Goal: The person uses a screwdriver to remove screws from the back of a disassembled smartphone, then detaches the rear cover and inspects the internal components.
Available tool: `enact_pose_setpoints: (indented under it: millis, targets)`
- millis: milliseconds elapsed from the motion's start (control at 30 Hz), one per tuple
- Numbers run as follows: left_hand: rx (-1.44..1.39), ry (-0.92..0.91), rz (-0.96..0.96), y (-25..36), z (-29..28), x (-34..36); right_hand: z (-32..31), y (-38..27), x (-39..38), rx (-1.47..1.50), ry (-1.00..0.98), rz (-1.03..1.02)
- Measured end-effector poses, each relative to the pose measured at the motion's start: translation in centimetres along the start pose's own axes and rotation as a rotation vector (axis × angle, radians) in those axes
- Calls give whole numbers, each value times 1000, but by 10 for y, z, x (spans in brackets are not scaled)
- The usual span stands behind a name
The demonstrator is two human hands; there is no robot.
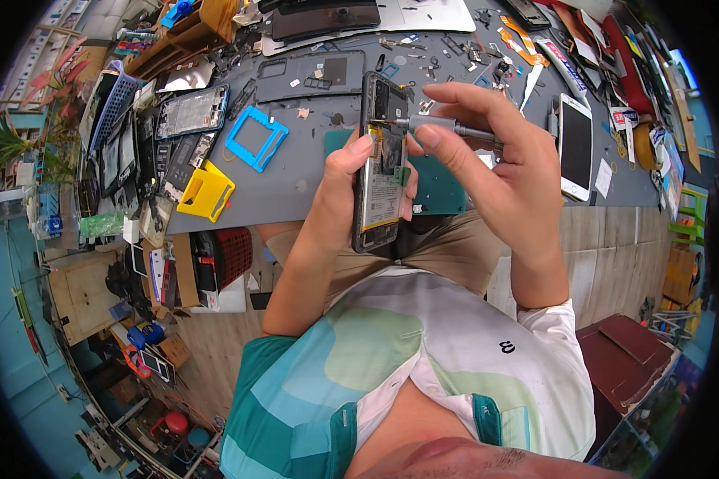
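Observation:
In front of my chest my left hand (339, 180) is closed round an opened smartphone (385, 188), tilted up on its long side. Its back is off, so a dark battery with yellow edges and the inner parts above it show. My right hand (507, 156) grips a grey screwdriver (433, 124) between thumb and fingers. The driver lies nearly level, its thin tip at the upper part of the phone, above the battery. Whether the tip sits in a screw is too small to tell. Beneath the phone a green mat (441, 188) lies at the table's near edge.
To the left on the grey table lie a blue plastic frame (256, 138), a yellow plastic holder (206, 191) and an opened phone (190, 112). A dark phone cover (311, 76) lies behind. A white phone (576, 148) rests at right. Small loose parts are scattered at the back.

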State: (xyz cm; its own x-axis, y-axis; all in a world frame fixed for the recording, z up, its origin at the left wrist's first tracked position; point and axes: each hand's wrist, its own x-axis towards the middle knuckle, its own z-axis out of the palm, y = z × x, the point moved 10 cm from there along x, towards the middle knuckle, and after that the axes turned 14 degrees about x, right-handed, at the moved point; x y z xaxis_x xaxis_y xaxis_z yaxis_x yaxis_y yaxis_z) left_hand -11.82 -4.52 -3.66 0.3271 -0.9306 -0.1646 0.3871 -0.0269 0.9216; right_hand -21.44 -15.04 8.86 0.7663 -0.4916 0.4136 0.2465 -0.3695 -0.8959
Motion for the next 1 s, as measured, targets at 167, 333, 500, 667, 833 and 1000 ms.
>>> enact_pose_setpoints:
  millis: [167, 333, 500, 667, 833, 1000]
  targets:
    - [52, -15, 1, 4, 1, 1, -3, -3, -3, 114, 59, 13]
    - [15, 0, -5, 4, 1, 2, -13, -3, -8, 126, 101, 10]
    - [-65, 42, 65, 9, -2, 6, -24, 13, -24, 14, 63, 115]
    - [-33, 44, 93, 10, 2, 8, -27, 38, -38, -62, 73, 150]
    - [-52, -2, 19, 6, 7, 7, -27, 36, -43, -70, 75, 101]
    - [-77, -21, 2, 5, 6, 8, -34, 31, -44, -24, 82, 113]
